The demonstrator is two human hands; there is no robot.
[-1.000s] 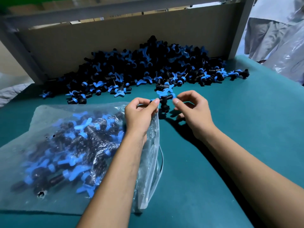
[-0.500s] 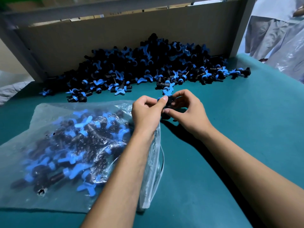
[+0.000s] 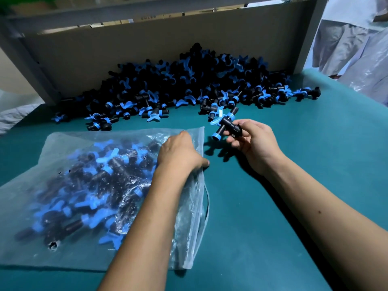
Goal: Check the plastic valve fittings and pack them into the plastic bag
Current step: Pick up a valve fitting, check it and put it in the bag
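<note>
My right hand [image 3: 254, 143] grips one black valve fitting with a blue handle and blue end cap [image 3: 224, 123], holding it just above the table to the right of the bag's mouth. The clear plastic bag [image 3: 69, 148] lies flat at the left with several fittings inside. My left hand [image 3: 180, 152] rests on the bag's open right edge, its fingers curled out of sight and its thumb at the rim, holding the plastic. A big pile of loose black and blue fittings [image 3: 189, 85] lies along the back.
The green table top [image 3: 283, 206] stretches to the right and front. A cardboard wall [image 3: 147, 49] in a grey frame stands behind the pile. A person in light clothes [image 3: 344, 38] and clear plastic sheeting [image 3: 373, 70] are at the far right.
Both hands held the fitting together before. My left hand has let go and dropped onto the bag's mouth. My right hand keeps the fitting and has turned it.
</note>
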